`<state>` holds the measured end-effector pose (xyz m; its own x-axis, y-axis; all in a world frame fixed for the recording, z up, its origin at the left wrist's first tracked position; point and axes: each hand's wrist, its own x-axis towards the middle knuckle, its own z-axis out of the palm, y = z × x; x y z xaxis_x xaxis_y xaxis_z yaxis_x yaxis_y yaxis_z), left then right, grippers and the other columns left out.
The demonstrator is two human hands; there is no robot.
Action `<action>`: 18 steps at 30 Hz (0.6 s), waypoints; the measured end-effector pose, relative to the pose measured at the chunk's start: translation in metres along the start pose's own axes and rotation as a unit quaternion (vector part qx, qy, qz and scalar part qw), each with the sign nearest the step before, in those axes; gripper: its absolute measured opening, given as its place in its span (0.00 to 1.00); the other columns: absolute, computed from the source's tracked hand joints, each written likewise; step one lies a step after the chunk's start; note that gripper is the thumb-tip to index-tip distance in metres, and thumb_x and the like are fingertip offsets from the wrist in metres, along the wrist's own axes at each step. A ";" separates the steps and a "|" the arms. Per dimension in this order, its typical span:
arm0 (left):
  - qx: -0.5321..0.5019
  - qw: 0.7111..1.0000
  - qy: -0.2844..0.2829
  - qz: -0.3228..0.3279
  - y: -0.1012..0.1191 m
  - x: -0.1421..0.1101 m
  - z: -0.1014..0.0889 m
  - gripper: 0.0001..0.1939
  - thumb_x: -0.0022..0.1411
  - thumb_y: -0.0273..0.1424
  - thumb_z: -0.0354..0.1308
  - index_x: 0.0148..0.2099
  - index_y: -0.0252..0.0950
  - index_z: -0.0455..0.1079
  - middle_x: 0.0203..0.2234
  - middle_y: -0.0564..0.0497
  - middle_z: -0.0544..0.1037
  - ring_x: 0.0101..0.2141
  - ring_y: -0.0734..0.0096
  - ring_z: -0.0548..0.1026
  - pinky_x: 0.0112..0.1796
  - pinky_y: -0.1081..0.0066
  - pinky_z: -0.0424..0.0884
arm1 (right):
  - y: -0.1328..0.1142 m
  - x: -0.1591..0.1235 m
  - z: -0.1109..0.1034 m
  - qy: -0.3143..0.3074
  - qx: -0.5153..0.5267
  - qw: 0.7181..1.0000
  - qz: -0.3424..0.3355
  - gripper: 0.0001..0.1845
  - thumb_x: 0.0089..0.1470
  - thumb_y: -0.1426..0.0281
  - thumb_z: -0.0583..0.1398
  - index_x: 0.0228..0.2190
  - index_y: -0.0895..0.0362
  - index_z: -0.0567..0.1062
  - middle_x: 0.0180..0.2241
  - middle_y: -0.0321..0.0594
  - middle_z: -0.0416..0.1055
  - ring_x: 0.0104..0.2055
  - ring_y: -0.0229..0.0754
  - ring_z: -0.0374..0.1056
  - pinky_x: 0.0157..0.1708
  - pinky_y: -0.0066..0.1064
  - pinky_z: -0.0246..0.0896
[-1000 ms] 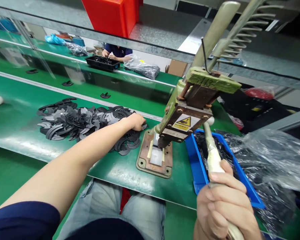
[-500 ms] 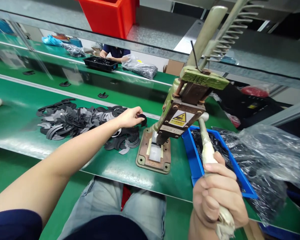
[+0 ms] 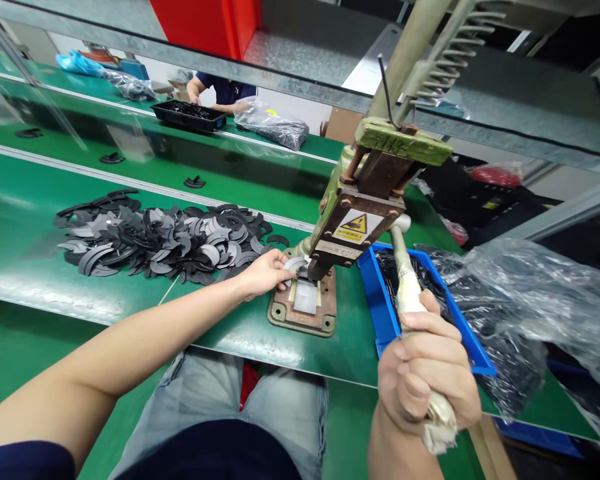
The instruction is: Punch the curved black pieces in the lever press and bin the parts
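Observation:
A grey curved flat piece (image 3: 295,264) is pinched in my left hand (image 3: 266,272), at the left side of the hand press (image 3: 325,230). The piece lies over the press base (image 3: 301,320), close to the ram's lower tip; whether it touches the base I cannot tell. My right hand (image 3: 427,367) is wrapped around the tape-covered press lever (image 3: 407,287). A heap of black and grey curved pieces (image 3: 165,240) spreads on the green bench to the left of the press.
Right of the press stands a blue bin (image 3: 375,300) with black parts, beside clear plastic bags (image 3: 525,300). Several black parts lie on the green strip (image 3: 155,175) behind the heap. A red bin (image 3: 210,27) sits on the shelf above. Across the bench, a person handles a black tray (image 3: 200,123).
My left hand has moved from the heap's right edge, down and slightly right, bringing the curved piece over the press base. My right hand keeps its grip on the lever. The view has shifted slightly.

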<state>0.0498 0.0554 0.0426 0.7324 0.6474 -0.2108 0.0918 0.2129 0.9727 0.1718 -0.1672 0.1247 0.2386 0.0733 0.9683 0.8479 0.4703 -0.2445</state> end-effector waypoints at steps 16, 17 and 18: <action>0.060 0.995 -0.051 -0.058 0.014 0.010 0.011 0.18 0.59 0.35 0.74 0.35 0.35 0.65 0.19 0.58 0.73 0.19 0.75 0.76 0.23 0.77 0.76 | 0.003 -0.003 -0.005 -0.006 0.001 1.000 0.004 0.20 0.61 0.65 0.62 0.20 0.53 0.63 0.24 0.33 0.69 0.34 0.45 0.73 0.53 0.65 0.73; 0.063 0.995 -0.052 -0.065 0.014 0.011 0.012 0.19 0.58 0.35 0.74 0.37 0.35 0.66 0.19 0.58 0.73 0.19 0.74 0.77 0.23 0.76 0.76 | 0.003 -0.003 -0.005 -0.008 0.002 1.000 0.002 0.20 0.61 0.65 0.62 0.20 0.53 0.63 0.24 0.33 0.69 0.34 0.45 0.73 0.53 0.65 0.73; 0.069 0.993 -0.055 -0.072 0.015 0.012 0.013 0.19 0.58 0.34 0.75 0.38 0.35 0.66 0.19 0.58 0.74 0.19 0.73 0.77 0.23 0.76 0.76 | 0.004 -0.003 -0.005 -0.006 0.004 1.000 -0.002 0.20 0.60 0.65 0.62 0.20 0.53 0.63 0.24 0.33 0.68 0.34 0.45 0.73 0.53 0.65 0.73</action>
<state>0.0685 0.0572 0.0560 0.7739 0.5316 -0.3443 0.2868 0.1907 0.9388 0.1765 -0.1697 0.1206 0.2298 0.0817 0.9698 0.8452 0.4773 -0.2405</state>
